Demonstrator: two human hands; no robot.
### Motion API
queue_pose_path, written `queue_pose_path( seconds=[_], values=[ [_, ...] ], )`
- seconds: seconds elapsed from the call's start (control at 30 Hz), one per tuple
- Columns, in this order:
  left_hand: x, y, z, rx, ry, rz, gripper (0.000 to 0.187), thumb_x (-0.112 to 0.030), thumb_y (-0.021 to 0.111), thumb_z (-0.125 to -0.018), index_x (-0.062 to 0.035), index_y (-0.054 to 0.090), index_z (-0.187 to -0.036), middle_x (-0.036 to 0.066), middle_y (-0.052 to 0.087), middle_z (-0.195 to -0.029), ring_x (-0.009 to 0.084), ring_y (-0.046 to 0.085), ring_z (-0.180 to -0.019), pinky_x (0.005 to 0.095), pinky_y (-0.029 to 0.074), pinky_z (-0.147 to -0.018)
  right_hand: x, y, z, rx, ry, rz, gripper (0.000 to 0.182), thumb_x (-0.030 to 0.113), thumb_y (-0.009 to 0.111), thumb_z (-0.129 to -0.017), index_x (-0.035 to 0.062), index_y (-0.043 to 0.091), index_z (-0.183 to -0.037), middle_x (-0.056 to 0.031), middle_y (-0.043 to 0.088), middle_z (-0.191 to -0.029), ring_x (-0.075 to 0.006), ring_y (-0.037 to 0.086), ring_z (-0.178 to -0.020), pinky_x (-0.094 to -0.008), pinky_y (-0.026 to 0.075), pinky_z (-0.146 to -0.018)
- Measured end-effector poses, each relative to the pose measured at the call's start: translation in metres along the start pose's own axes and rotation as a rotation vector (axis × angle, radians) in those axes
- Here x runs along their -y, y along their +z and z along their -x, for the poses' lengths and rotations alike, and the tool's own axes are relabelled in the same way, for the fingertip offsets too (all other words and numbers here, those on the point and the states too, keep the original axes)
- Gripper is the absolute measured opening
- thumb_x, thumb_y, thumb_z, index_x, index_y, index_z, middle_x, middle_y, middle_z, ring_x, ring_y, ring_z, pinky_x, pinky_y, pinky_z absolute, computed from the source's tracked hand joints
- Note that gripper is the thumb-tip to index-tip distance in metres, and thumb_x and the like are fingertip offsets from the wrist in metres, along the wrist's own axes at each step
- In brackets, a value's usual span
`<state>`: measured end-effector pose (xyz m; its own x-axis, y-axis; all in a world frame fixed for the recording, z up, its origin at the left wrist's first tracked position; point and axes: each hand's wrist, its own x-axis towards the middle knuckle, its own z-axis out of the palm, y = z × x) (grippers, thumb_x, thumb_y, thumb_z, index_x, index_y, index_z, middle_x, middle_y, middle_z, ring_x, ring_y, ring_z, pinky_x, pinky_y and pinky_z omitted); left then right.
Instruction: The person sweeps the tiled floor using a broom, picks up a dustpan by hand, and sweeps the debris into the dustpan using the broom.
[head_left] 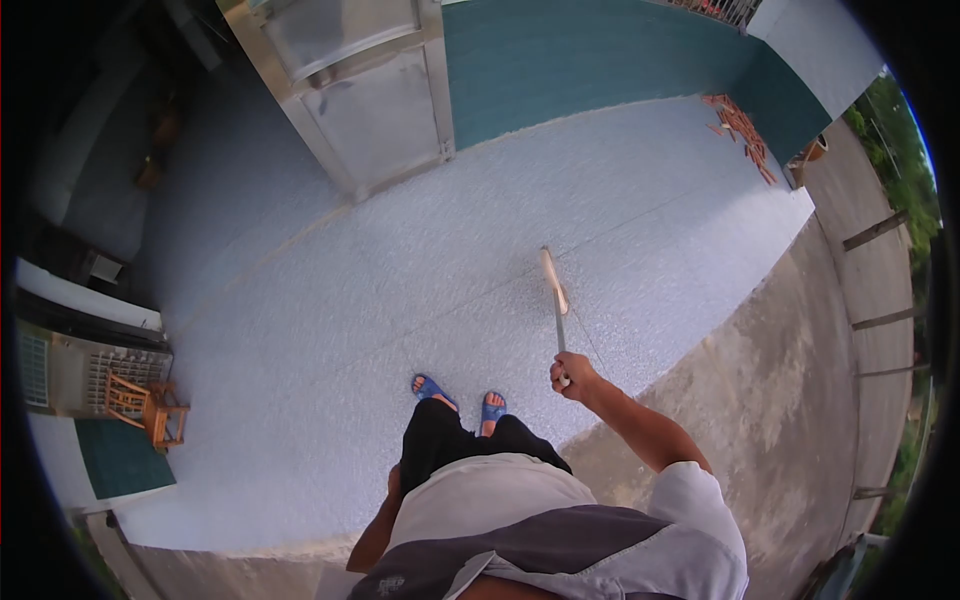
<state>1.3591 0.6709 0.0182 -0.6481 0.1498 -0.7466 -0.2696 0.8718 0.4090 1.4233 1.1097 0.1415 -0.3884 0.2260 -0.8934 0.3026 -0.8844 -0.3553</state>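
Gripping: right hand (570, 375), fingers closed around handle (560, 332)
Pale tool head (552, 279): beyond those fingers
Left hand (393, 482): fingers hidden, cannot tell

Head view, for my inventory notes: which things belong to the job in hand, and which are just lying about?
Seemingly in the job:
long-handled tool, gripped in the right hand
pale floor beneath it

Apparently just about:
wooden chair
reddish pieces by the wall

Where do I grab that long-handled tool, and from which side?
Probably the near end of the handle, where the right hand holds it, coming from the person's side: it's slim and straight, easy to wrap fingers around, and leads away to the pale head.
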Motion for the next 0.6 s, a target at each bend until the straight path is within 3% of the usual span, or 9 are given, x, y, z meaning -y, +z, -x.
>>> queue_pose_path(
  seconds=[0.07, 0.1, 0.27, 0.47, 0.6],
  values=[
    [0.052, 0.023, -0.037, 0.015, -0.001, 0.108, 0.036, -0.036, 0.047, -0.072, -0.0075, 0.055, -0.093, 0.017, 0.057, -0.087, 0.0285, 0.054, -0.086, 0.0378, 0.041, -0.068, -0.016, 0.016, 0.005, 0.108, 0.067, -0.088, 0.016, 0.009, 0.042, -0.074, 0.0109, 0.035, -0.061, 0.0019, 0.035, -0.046, -0.0072, 0.032, -0.036, -0.0222, 0.022, -0.033],
    [0.044, 0.021, -0.039, 0.006, 0.013, 0.159, 0.036, -0.035, 0.047, -0.072, -0.0071, 0.056, -0.092, 0.017, 0.057, -0.087, 0.0286, 0.054, -0.086, 0.0375, 0.041, -0.068, -0.023, 0.024, 0.006, 0.182, 0.121, -0.142, 0.016, 0.009, 0.042, -0.074, 0.0109, 0.034, -0.061, 0.0022, 0.035, -0.047, -0.0067, 0.031, -0.036, -0.0217, 0.021, -0.033],
    [-0.02, -0.022, -0.021, 0.11, 0.207, -0.262, 0.033, -0.032, 0.048, -0.071, -0.0046, 0.057, -0.086, 0.018, 0.056, -0.088, 0.0308, 0.053, -0.085, 0.0377, 0.041, -0.071, -0.066, 0.095, 0.008, 0.463, 0.347, -0.133, 0.019, 0.008, 0.042, -0.076, 0.011, 0.033, -0.06, 0.0042, 0.033, -0.048, -0.003, 0.03, -0.036, -0.0179, 0.016, -0.031],
    [-0.019, -0.051, -0.045, 0.074, 0.224, -0.28, 0.03, -0.03, 0.046, -0.072, -0.0042, 0.057, -0.083, 0.018, 0.056, -0.087, 0.0324, 0.052, -0.084, 0.0395, 0.042, -0.071, -0.109, 0.166, -0.066, 0.661, 0.75, -0.347, 0.018, 0.005, 0.043, -0.074, 0.0113, 0.037, -0.058, 0.0036, 0.035, -0.048, -0.0027, 0.034, -0.036, -0.0167, 0.021, -0.03],
    [-0.007, -0.067, -0.076, 0.035, 0.254, -0.295, 0.03, -0.03, 0.045, -0.072, -0.0041, 0.057, -0.083, 0.018, 0.056, -0.086, 0.0331, 0.052, -0.083, 0.0399, 0.042, -0.07, -0.109, 0.182, -0.112, 0.777, 0.816, -0.342, 0.015, 0.005, 0.044, -0.074, 0.0085, 0.039, -0.06, 0.0035, 0.036, -0.048, -0.0022, 0.036, -0.037, -0.0162, 0.022, -0.03]
  ],
)
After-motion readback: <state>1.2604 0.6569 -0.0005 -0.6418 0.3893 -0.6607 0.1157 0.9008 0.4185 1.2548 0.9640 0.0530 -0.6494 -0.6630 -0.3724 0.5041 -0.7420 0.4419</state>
